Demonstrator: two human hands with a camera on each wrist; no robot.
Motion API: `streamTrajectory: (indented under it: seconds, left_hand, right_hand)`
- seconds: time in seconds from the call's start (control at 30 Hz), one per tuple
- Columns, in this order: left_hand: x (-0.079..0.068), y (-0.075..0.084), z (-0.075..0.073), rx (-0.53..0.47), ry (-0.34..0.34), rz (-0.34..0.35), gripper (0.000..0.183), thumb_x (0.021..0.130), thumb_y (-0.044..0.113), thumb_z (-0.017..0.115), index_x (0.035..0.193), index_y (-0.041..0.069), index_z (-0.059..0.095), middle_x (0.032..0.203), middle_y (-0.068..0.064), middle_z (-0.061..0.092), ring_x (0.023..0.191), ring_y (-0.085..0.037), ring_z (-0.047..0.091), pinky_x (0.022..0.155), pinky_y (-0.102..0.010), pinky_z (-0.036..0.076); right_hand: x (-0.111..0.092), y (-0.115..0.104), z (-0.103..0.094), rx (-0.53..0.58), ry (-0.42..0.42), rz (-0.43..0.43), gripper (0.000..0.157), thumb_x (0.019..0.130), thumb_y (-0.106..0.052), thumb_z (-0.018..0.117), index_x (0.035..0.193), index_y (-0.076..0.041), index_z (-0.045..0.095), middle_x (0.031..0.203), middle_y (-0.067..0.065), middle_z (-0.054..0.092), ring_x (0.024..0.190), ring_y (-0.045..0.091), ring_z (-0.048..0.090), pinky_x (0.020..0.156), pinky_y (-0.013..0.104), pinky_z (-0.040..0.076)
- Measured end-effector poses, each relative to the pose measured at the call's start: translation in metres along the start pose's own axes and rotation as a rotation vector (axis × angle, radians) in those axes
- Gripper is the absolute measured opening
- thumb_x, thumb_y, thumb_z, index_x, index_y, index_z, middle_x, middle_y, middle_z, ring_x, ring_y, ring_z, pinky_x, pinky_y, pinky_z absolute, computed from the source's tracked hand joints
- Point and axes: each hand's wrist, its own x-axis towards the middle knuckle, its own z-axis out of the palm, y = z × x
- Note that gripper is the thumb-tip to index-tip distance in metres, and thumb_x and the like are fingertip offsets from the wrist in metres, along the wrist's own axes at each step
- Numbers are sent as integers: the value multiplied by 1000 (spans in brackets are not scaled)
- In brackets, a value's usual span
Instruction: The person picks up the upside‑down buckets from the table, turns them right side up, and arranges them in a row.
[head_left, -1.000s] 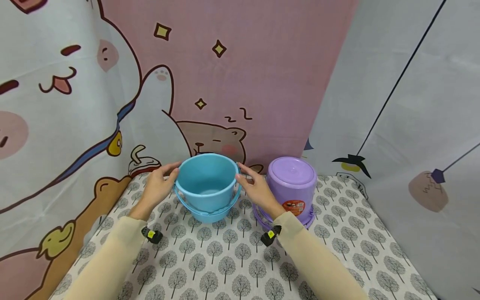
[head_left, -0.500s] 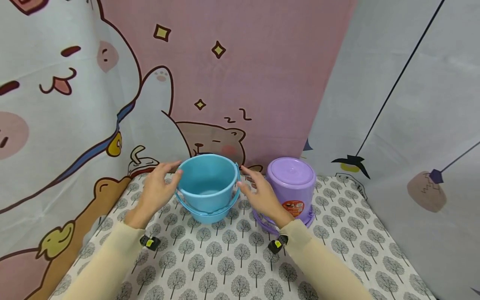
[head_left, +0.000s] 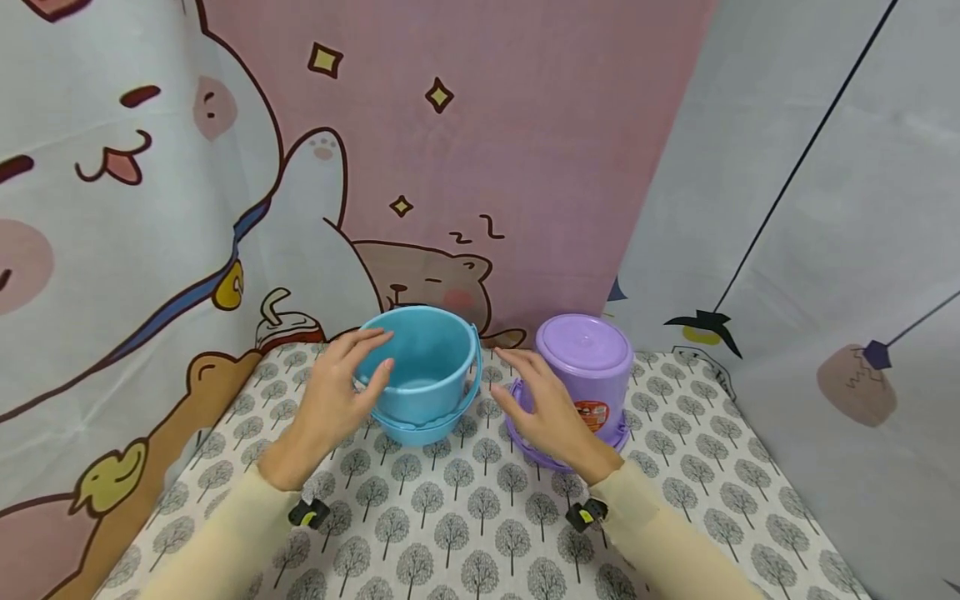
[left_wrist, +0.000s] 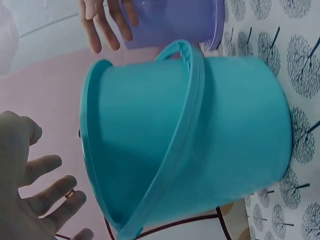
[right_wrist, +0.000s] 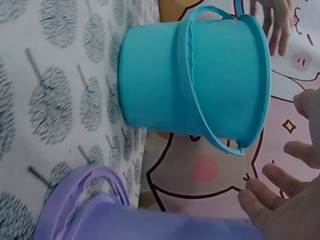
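Note:
A blue bucket [head_left: 420,367] stands upright and empty on the tree-print tablecloth [head_left: 450,517], its handle folded down; it also fills the left wrist view [left_wrist: 190,135] and shows in the right wrist view [right_wrist: 200,80]. A purple bucket [head_left: 588,367] stands upside down to its right, seen also as [right_wrist: 150,220]. My left hand [head_left: 345,392] hovers open just left of the blue bucket's rim, fingers spread, not gripping. My right hand [head_left: 543,400] is open between the two buckets, in front of the purple one, holding nothing.
Cartoon-print curtains [head_left: 225,167] close in the back and left, and a grey curtain [head_left: 810,250] the right. The table's near half in front of the buckets bears only the cloth. Small black clips sit at both sleeves.
Both hands have let go of the blue bucket's sides and drawn back toward me. The right hand shifted right, in front of the purple bucket. The buckets have not moved.

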Motion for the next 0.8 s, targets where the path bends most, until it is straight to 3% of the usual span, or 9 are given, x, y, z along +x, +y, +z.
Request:
streamTrajectory:
  seconds: [0.13, 0.27, 0.57, 0.8]
  left_hand:
    - [-5, 5, 9, 7, 25, 106, 40, 104, 12, 82, 143, 3, 81, 145, -22, 79, 134, -49, 75, 111, -72, 64]
    - [-12, 13, 14, 39, 7, 156, 43, 103, 17, 83, 145, 9, 81, 147, -18, 79, 131, -44, 76, 109, -70, 62]
    - [-25, 37, 29, 6, -103, 314, 40, 114, 30, 72, 150, 13, 77, 154, -13, 75, 145, -39, 71, 135, -69, 50]
    - [-37, 49, 53, -78, -184, 397, 47, 109, 22, 80, 155, 16, 74, 160, -11, 70, 147, -35, 69, 128, -54, 61]
  right_hand:
    - [-11, 5, -4, -13, 20, -47, 63, 114, -33, 77, 172, -17, 59, 170, 14, 62, 160, 37, 60, 135, 67, 50]
    - [-24, 10, -9, -31, 29, -88, 61, 113, -28, 79, 169, -17, 61, 167, 10, 64, 157, 35, 63, 133, 64, 53]
    - [-52, 21, -22, -84, 34, -143, 59, 108, -16, 84, 164, -12, 66, 162, 10, 65, 148, 32, 68, 118, 61, 66]
    - [-68, 36, -29, -131, 83, -233, 57, 99, -5, 87, 155, -7, 72, 153, 15, 70, 132, 32, 73, 98, 47, 75]
